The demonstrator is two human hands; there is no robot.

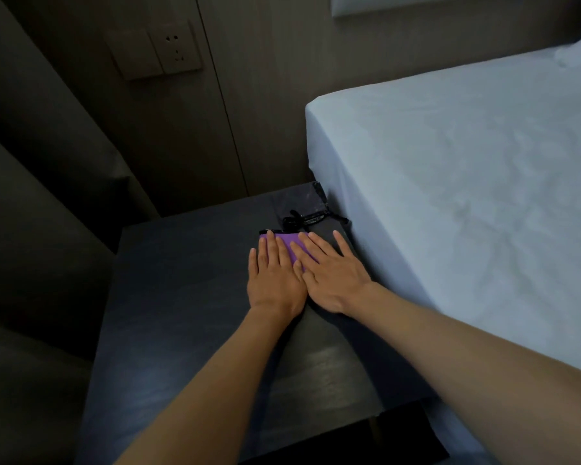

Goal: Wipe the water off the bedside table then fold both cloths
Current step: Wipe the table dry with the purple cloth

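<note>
"Where's the cloth?"

"The purple cloth lies folded small at the back right of the bedside table. My left hand and right hand press flat on it, fingers spread, side by side."

"How to do it well?"

"I'd press evenly and smooth outward, so the crease sets square."

"Anything in the way?"

"A black pouch with a drawstring sits just beyond my fingertips, and the bed crowds the right edge. The second cloth I can't make out."
</note>
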